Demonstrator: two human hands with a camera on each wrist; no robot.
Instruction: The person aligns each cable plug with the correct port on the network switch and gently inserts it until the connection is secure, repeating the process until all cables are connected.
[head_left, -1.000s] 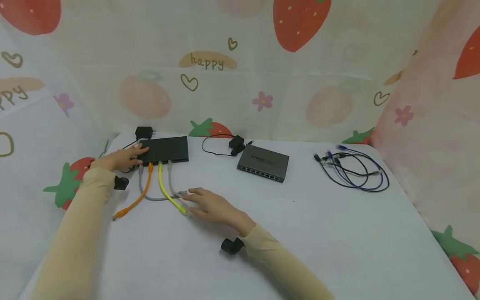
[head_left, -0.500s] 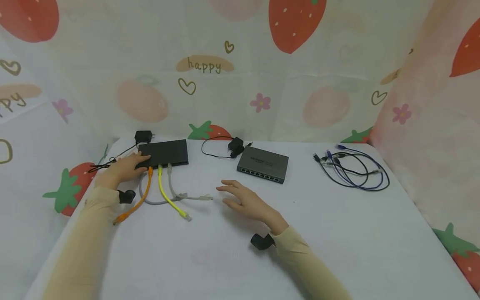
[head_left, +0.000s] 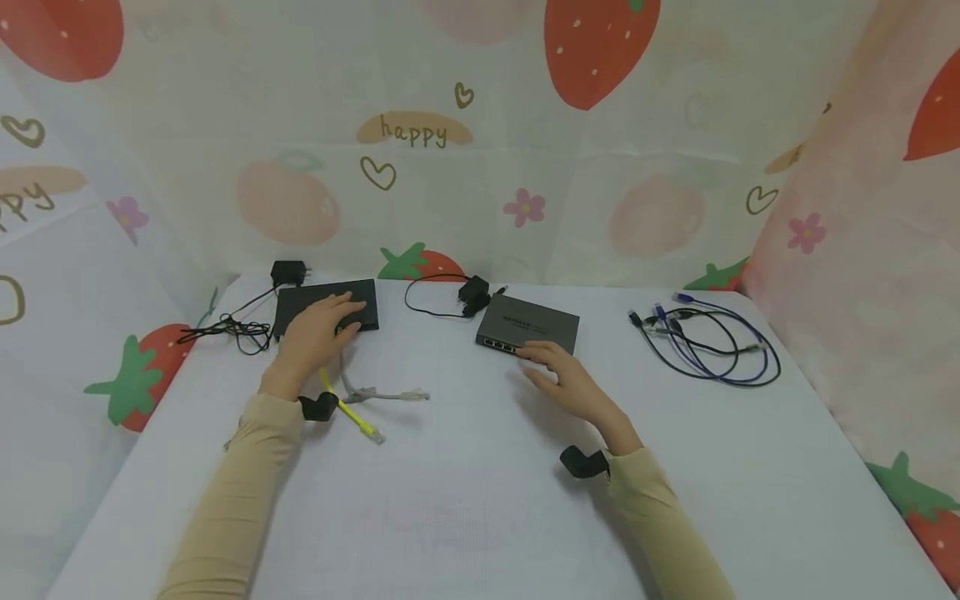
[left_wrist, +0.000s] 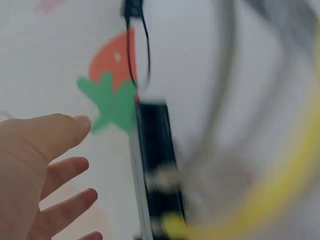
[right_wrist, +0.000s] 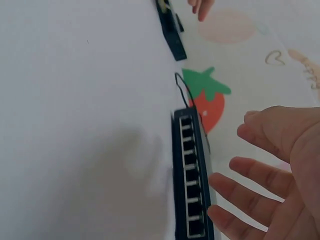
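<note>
My left hand (head_left: pixel 311 337) is over the black network switch (head_left: pixel 295 302) at the left, fingers extended and holding nothing. In the left wrist view its fingers look spread beside the switch's edge; whether they touch it I cannot tell. A yellow network cable (head_left: pixel 362 425) and a grey network cable (head_left: pixel 397 396) run from that switch. The orange cable is almost wholly hidden behind my left arm. Relaxed and holding nothing, my right hand (head_left: pixel 570 385) is by the front edge of a dark grey Netgear switch (head_left: pixel 528 319). The right wrist view shows a row of bare ports (right_wrist: pixel 194 174).
Behind the left switch lies a black power adapter (head_left: pixel 288 272), its cord bundled (head_left: pixel 243 329) at the left. Another adapter (head_left: pixel 472 292) lies between the switches. Coiled blue and black cables (head_left: pixel 705 377) are at the right. Printed cloth (head_left: pixel 450 217) stands behind the white table.
My left hand has moved right, from the left end of the black switch to over its middle. My right hand has left the grey cable's end and moved right to the Netgear switch.
</note>
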